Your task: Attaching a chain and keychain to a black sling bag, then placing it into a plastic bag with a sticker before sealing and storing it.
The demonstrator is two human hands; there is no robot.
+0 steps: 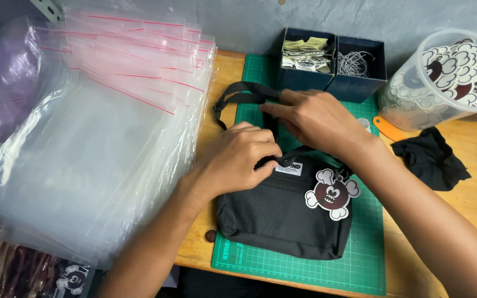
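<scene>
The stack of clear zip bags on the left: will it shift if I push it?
Probably. The stack of clear zip bags is already fanned and overhangs the wooden table, so the glossy sheets likely slide apart. Lifted, one would probably droop, being thin film.

I'm looking down on a wooden table [473, 193], warm orange-brown, running from nine o'clock out to three. A green cutting mat [360, 259] with a pale grid lies flat across its middle, reaching down to six o'clock. Up at twelve o'clock a grey wall [360, 16] stands right behind the table's far edge, dull and slightly mottled. Light is soft and even, with only faint shadows on the wood.
</scene>
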